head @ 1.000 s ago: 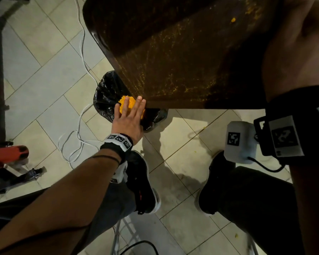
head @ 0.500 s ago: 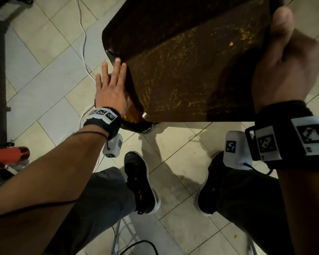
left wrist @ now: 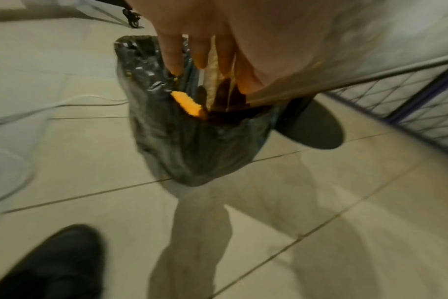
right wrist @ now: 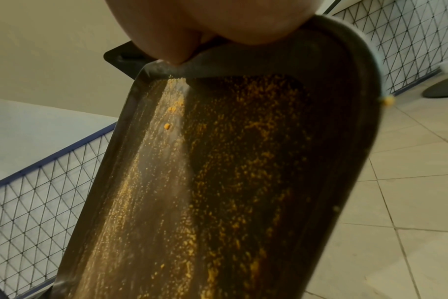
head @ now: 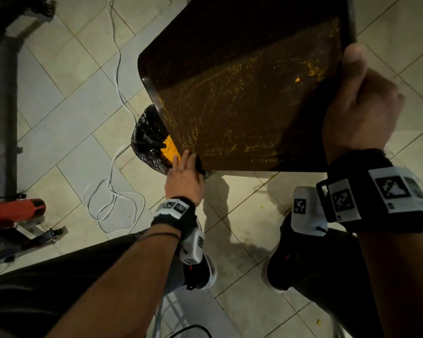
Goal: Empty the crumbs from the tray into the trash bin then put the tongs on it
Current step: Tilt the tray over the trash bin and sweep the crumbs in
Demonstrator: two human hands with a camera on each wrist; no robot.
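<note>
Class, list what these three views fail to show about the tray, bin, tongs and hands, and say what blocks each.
- Tongs: in no view.
- Bin interior: head view, covered by the tray; left wrist view, blurred.
- Right hand fingers: head view, behind the tray; right wrist view, cut off at the top edge.
- Left hand fingertips: head view, hidden by the tray's corner.
- Tray's far end: cut off by the head view's top edge.

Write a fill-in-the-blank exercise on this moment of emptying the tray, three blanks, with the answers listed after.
1. The right hand grips the upper edge of the tilted ____.
2. The orange crumbs have piled up at the tray's low corner, above the trash bin lined with a ____ plastic bag.
3. The left hand, fingers straight, touches the tray's ____ corner.

Missing words: tray; black; lower
</note>
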